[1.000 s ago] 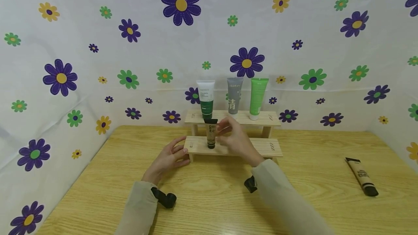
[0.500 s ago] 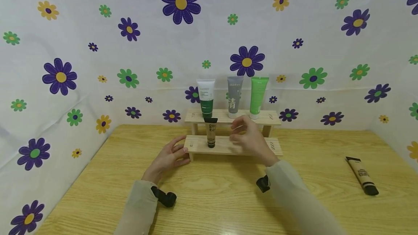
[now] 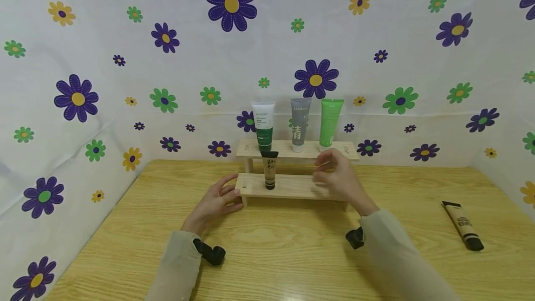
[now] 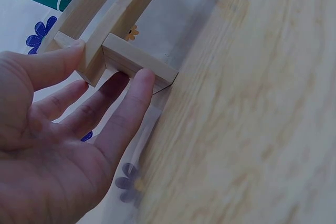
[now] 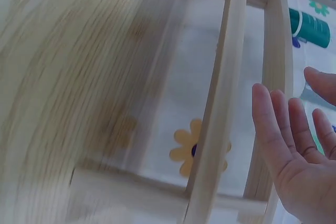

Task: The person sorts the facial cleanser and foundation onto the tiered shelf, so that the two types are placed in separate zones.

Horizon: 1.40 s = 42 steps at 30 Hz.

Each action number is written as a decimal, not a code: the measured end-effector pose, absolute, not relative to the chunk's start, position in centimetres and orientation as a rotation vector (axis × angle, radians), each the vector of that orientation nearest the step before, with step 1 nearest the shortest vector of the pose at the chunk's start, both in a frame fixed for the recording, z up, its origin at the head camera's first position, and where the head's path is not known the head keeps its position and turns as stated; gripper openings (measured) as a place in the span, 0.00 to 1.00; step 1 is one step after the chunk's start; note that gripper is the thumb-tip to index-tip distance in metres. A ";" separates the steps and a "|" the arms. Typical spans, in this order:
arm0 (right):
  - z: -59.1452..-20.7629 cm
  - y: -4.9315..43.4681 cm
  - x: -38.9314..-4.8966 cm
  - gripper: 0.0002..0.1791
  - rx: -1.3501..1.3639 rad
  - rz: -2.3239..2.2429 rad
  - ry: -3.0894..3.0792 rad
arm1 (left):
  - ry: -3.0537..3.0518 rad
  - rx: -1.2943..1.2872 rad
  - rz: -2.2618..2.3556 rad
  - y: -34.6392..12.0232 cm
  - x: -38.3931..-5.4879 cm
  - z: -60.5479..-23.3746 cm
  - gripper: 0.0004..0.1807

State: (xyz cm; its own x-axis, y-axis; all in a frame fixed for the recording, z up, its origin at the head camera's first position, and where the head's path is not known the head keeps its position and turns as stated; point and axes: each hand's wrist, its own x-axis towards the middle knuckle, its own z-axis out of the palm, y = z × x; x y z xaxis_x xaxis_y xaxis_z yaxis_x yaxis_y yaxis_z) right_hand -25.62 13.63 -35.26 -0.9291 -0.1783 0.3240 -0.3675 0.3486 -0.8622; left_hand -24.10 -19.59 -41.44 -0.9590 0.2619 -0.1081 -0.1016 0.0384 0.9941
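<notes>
A two-tier wooden display stand (image 3: 292,192) stands on the table. At its left end my left hand (image 3: 214,203) rests, the thumb touching the lower board's end and rather straight fingers (image 4: 137,95) against the leg. My right hand (image 3: 342,178) is over the right part of the lower tier, fingers loosely bent, holding nothing; the right wrist view shows its fingers (image 5: 270,121) apart from each other. A small beige tube with black ends (image 3: 270,171) stands upright on the lower tier, left of centre. Behind it, the upper tier carries a white-and-green tube (image 3: 264,127), a grey tube (image 3: 299,124) and a green tube (image 3: 330,124).
Another beige tube with a black cap (image 3: 463,224) lies on the wooden table (image 3: 267,254) at the far right. A white flower-print cloth (image 3: 188,50) hangs behind the stand and along both sides. Black wrist cameras sit on both sleeves.
My right hand has moved away from the small beige tube, to the right along the lower tier. That tube stays upright in place. My left hand has stayed at the stand's left end.
</notes>
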 end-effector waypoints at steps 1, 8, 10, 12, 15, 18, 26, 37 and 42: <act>-35.3 13.9 -25.6 0.19 0.499 1.634 -2.424 | 2.056 0.163 2.007 -19.6 -24.1 -41.4 0.31; -35.6 16.4 -25.2 0.19 0.467 1.633 -2.419 | 2.048 0.167 2.012 -19.7 -24.2 -41.5 0.31; -35.6 17.1 -25.1 0.20 0.441 1.625 -2.435 | 2.045 0.166 2.015 -19.7 -24.2 -41.5 0.31; -35.6 17.9 -25.0 0.20 0.421 1.595 -2.454 | 2.044 0.163 2.016 -19.6 -24.2 -41.5 0.31; -35.7 19.0 -24.8 0.21 0.396 1.567 -2.474 | 2.046 0.159 2.016 -19.6 -24.2 -41.5 0.31; -35.7 19.8 -24.5 0.21 0.356 1.551 -2.499 | 2.042 0.157 2.020 -19.6 -24.2 -41.4 0.31; -35.8 21.8 -23.9 0.20 0.344 1.558 -2.494 | 2.026 0.158 2.031 -19.6 -24.2 -41.4 0.31; -36.4 24.6 -23.2 0.21 0.307 1.448 -2.543 | 2.031 0.158 2.030 -19.6 -24.1 -41.4 0.31; -36.6 25.8 -23.0 0.21 0.281 1.383 -2.585 | 2.031 0.155 2.030 -19.6 -24.1 -41.3 0.31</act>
State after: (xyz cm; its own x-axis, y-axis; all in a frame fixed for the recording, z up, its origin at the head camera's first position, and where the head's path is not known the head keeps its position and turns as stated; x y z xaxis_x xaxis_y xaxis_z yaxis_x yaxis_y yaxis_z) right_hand -22.96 25.80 -36.59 -0.9628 -0.0741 0.2597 -0.2572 0.5455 -0.7977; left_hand -24.10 -19.57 -41.31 -0.9591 0.2603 -0.1109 -0.1106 0.0156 0.9937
